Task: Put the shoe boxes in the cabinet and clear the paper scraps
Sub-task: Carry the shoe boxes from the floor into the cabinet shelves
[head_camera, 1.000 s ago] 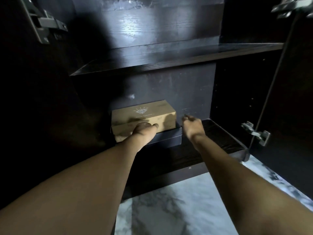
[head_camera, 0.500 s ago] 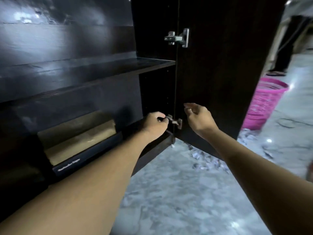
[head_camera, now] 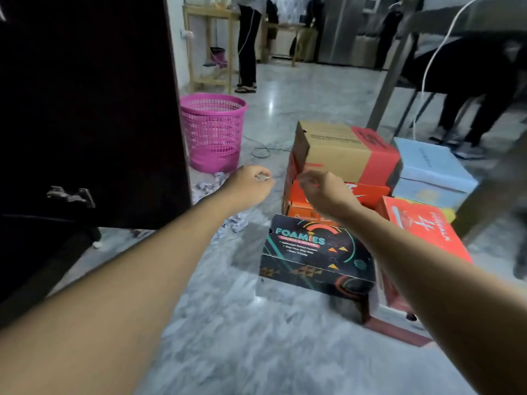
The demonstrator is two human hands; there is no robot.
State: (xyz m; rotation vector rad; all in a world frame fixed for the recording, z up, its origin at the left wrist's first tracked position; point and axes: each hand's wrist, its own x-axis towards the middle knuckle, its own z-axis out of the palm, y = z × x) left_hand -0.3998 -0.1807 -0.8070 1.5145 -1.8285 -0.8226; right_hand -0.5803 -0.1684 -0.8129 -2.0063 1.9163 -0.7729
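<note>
Several shoe boxes are piled on the marble floor to the right. A black Foamies box (head_camera: pixel 316 252) lies nearest, with an orange box (head_camera: pixel 368 192) and a brown-and-red box (head_camera: pixel 342 149) stacked behind it. A light blue box (head_camera: pixel 430 166) and a red box (head_camera: pixel 427 226) sit further right. Crumpled paper scraps (head_camera: pixel 208 186) lie by the dark cabinet door (head_camera: pixel 85 109). My left hand (head_camera: pixel 251 185) hovers over the floor with fingers loosely curled, holding nothing. My right hand (head_camera: pixel 322 192) hangs in front of the stacked boxes, also loosely curled and empty.
A pink mesh basket (head_camera: pixel 212 132) stands on the floor beyond the scraps. A metal table leg (head_camera: pixel 390 78) rises behind the boxes, with a seated person (head_camera: pixel 470 81) to its right. Another person (head_camera: pixel 248 44) stands by a wooden shelf at the back.
My left hand let go of the tan box in the cabinet. Both hands drew out, and my view swung right from the cabinet to the boxes on the floor.
</note>
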